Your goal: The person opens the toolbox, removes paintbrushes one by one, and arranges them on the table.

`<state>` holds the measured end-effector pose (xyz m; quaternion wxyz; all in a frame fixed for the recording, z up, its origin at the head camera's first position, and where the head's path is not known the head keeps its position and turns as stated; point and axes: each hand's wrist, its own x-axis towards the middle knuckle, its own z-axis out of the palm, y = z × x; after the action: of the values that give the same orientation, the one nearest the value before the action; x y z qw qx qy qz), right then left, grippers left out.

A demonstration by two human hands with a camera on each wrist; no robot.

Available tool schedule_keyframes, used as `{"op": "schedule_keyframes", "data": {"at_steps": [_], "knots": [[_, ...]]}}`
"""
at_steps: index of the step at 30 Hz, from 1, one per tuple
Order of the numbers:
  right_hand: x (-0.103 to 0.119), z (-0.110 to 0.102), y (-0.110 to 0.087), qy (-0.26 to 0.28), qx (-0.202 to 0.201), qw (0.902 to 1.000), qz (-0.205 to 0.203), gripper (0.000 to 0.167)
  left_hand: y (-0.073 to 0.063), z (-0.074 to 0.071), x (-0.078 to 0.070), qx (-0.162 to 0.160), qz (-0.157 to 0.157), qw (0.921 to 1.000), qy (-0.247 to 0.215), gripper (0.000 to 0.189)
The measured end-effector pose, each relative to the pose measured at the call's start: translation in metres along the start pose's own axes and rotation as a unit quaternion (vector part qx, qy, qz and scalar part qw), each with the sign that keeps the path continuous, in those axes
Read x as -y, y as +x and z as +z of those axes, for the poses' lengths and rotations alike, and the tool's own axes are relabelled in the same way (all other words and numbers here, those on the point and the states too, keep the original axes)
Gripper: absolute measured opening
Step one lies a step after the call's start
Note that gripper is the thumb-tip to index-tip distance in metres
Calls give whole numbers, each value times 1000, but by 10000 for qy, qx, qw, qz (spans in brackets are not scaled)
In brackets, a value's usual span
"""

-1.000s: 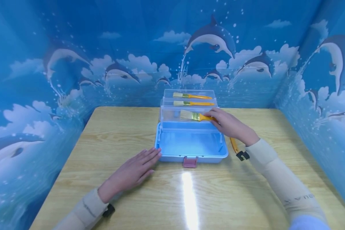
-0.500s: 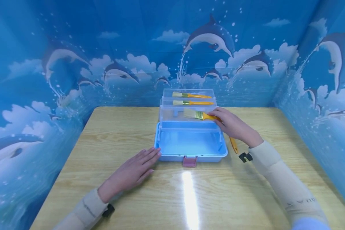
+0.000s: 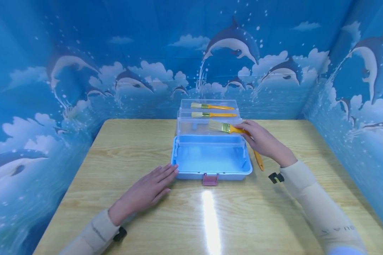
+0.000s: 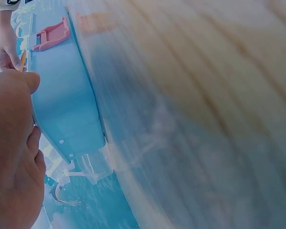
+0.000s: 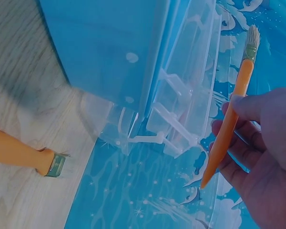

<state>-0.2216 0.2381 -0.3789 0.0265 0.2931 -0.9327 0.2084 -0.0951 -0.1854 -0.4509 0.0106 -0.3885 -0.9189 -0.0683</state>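
Observation:
My right hand (image 3: 263, 140) pinches the orange handle of a paintbrush (image 3: 225, 127), bristles pointing left, above the front clear tray of a blue toolbox (image 3: 191, 176). In the right wrist view, thumb and fingertips grip the handle of this paintbrush (image 5: 240, 86). My left hand (image 3: 146, 189) lies with straight fingers against the box's left front corner; the left wrist view has the hand (image 4: 12, 157) beside the blue wall (image 4: 66, 105). Two thinner paintbrushes, one at the back (image 3: 217, 106) and one in the middle (image 3: 215, 114), lie in the raised clear trays.
Another orange-handled paintbrush (image 3: 259, 161) lies on the wooden table (image 3: 131, 141) right of the box, partly hidden by the right arm. A pink latch (image 3: 210, 180) hangs at the box front. A dolphin-printed curtain (image 3: 166, 42) rises behind and at both sides.
My right hand has shifted slightly right, drawing the paintbrush along with it across the front tray. The left hand stays against the box corner.

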Motion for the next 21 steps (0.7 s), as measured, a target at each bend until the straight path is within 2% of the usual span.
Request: {"op": "schedule_keyframes", "data": {"at_steps": [7, 21], "knots": [[-3, 1, -5, -77, -170, 9998, 21, 41, -1, 1, 0, -138, 43, 9999, 39, 65], [-9, -1, -19, -61, -301, 9993, 223, 39, 0, -1, 0, 18, 63, 9998, 176, 64]]}}
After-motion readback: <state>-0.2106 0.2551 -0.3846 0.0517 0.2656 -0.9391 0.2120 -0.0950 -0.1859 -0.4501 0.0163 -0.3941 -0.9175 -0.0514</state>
